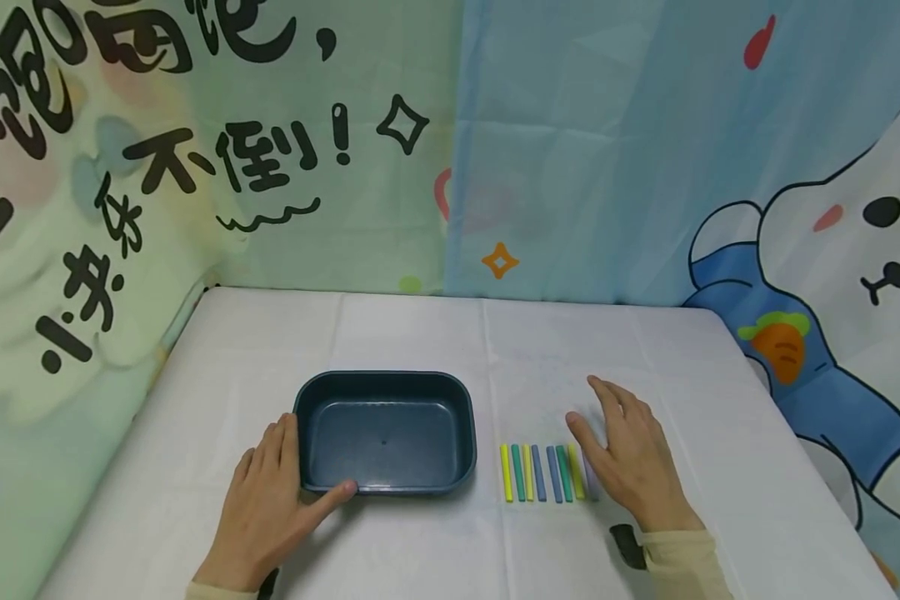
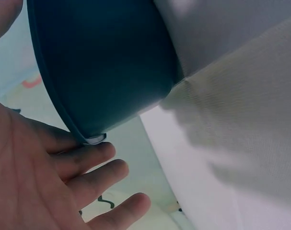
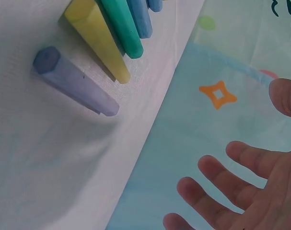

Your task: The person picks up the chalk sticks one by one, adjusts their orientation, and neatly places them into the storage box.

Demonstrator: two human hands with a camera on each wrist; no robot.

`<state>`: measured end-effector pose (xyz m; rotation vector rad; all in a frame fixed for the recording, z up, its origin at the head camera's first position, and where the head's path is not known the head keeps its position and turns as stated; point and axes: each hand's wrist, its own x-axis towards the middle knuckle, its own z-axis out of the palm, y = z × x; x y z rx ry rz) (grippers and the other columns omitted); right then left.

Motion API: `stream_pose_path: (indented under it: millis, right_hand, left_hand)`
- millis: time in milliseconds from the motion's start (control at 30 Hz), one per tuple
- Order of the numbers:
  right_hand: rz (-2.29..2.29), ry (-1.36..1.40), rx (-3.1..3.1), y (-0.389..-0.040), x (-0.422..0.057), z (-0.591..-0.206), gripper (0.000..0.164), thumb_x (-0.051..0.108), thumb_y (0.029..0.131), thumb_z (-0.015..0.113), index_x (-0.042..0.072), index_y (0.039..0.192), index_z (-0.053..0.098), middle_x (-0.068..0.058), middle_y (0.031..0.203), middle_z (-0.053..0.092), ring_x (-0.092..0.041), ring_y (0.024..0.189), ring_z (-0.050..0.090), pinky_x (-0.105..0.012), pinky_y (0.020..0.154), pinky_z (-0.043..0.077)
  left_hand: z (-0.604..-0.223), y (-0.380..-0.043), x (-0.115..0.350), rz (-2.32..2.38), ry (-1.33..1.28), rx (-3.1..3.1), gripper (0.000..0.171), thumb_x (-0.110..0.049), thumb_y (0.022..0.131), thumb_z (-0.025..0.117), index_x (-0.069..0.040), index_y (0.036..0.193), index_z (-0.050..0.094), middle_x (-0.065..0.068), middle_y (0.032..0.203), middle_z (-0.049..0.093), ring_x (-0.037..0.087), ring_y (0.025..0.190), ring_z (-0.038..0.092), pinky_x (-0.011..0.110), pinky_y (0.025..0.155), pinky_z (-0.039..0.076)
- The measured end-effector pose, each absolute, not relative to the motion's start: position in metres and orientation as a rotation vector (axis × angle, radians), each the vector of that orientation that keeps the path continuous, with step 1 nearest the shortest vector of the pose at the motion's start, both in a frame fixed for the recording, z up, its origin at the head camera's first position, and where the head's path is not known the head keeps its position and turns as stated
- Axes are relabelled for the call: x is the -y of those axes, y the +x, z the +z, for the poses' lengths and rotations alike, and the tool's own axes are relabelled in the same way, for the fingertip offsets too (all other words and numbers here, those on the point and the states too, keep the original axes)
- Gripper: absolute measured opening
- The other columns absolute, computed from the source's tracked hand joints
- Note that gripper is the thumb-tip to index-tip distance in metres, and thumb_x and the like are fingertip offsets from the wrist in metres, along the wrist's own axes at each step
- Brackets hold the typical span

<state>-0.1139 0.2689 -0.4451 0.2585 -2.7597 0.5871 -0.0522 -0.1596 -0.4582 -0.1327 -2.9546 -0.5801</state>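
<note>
Arrangement about a dark blue tray [image 1: 385,454], set on a white-covered bench [image 1: 405,550] and read from left to right. To the left of and behind the tray, a pale green backdrop [image 1: 360,242] is printed with black characters. At the tray's left side, the left hand [image 1: 270,500] is placed, opened wide; its fingers are extended along the wall and its thumb is laid at the near rim (the tray is touched, not clasped). Just to the right of the tray, eight coloured sticks [image 1: 538,473] are lined up in a row; yellow, green and blue ones are seen, and the row is ended by a purple stick [image 3: 77,82]. Farther right of the tray, the right hand [image 1: 633,458] is held above the row's end, fingers spread, with nothing grasped. Far right of the tray, a white cartoon animal [image 1: 810,250] is printed on a blue backdrop [image 1: 570,208].
</note>
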Motion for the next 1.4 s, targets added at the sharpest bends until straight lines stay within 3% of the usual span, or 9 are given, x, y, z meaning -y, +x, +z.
stream_pose_path:
  millis: [300, 500, 667, 833, 933, 1067, 1400]
  right_hand:
    - [0.655, 0.182, 2.88, -0.109, -0.274, -0.439, 0.07, 0.049, 0.104, 0.052, -0.001, 0.152, 0.041, -0.03, 0.145, 0.044, -0.05, 0.129, 0.044, -0.068, 0.102, 0.037]
    - [0.857, 0.097, 3.029, -0.103, -0.277, -0.426, 0.073, 0.051, 0.106, 0.044, -0.004, 0.153, 0.036, -0.029, 0.143, 0.047, -0.048, 0.123, 0.053, -0.065, 0.095, 0.045]
    - [0.881, -0.006, 3.075, -0.1, -0.279, -0.424, 0.067, 0.049, 0.106, 0.048, -0.003, 0.147, 0.047, -0.026, 0.132, 0.059, -0.045, 0.114, 0.062, -0.059, 0.09, 0.052]
    - [0.895, -0.162, 3.166, -0.099, -0.284, -0.429, 0.054, 0.039, 0.103, 0.057, -0.001, 0.14, 0.056, -0.018, 0.118, 0.068, -0.033, 0.099, 0.069, -0.042, 0.072, 0.055]
    - [0.901, -0.224, 3.196, -0.099, -0.287, -0.434, 0.048, 0.031, 0.1, 0.061, -0.001, 0.135, 0.06, -0.015, 0.111, 0.069, -0.022, 0.082, 0.067, -0.034, 0.062, 0.05]
    - [0.923, -0.283, 3.192, -0.099, -0.286, -0.44, 0.043, 0.023, 0.094, 0.062, -0.004, 0.129, 0.064, -0.014, 0.105, 0.07, -0.015, 0.068, 0.061, -0.032, 0.057, 0.048]
    - [0.948, -0.381, 3.191, -0.102, -0.279, -0.449, 0.037, 0.021, 0.092, 0.068, -0.006, 0.117, 0.069, -0.007, 0.09, 0.069, -0.018, 0.071, 0.059, -0.031, 0.058, 0.048]
  left_hand:
    - [-0.461, -0.056, 0.161, -0.581, -0.152, 2.939, 0.121, -0.081, 0.081, 0.059, 0.013, 0.152, 0.031, 0.029, 0.147, 0.043, 0.044, 0.134, 0.045, 0.059, 0.108, 0.038]
    - [-0.461, -0.058, 0.164, -0.661, -0.148, 2.961, 0.123, -0.08, 0.08, 0.063, 0.013, 0.153, 0.028, 0.033, 0.147, 0.042, 0.049, 0.131, 0.048, 0.061, 0.106, 0.04]
    - [-0.46, -0.059, 0.165, -0.675, -0.146, 2.97, 0.124, -0.08, 0.08, 0.063, 0.013, 0.153, 0.027, 0.034, 0.147, 0.042, 0.049, 0.131, 0.048, 0.062, 0.106, 0.04]
    - [-0.46, -0.059, 0.165, -0.68, -0.139, 2.974, 0.124, -0.08, 0.08, 0.064, 0.013, 0.154, 0.027, 0.033, 0.147, 0.043, 0.047, 0.13, 0.049, 0.06, 0.106, 0.041]
    - [-0.461, -0.059, 0.165, -0.682, -0.136, 2.973, 0.124, -0.079, 0.08, 0.064, 0.012, 0.154, 0.027, 0.033, 0.146, 0.044, 0.046, 0.13, 0.05, 0.059, 0.106, 0.041]
    - [-0.461, -0.058, 0.165, -0.683, -0.136, 2.965, 0.123, -0.079, 0.08, 0.064, 0.013, 0.153, 0.027, 0.033, 0.146, 0.044, 0.046, 0.129, 0.05, 0.059, 0.105, 0.041]
    - [-0.462, -0.058, 0.164, -0.672, -0.136, 2.949, 0.123, -0.079, 0.079, 0.065, 0.013, 0.153, 0.029, 0.033, 0.144, 0.045, 0.046, 0.128, 0.051, 0.059, 0.105, 0.042]
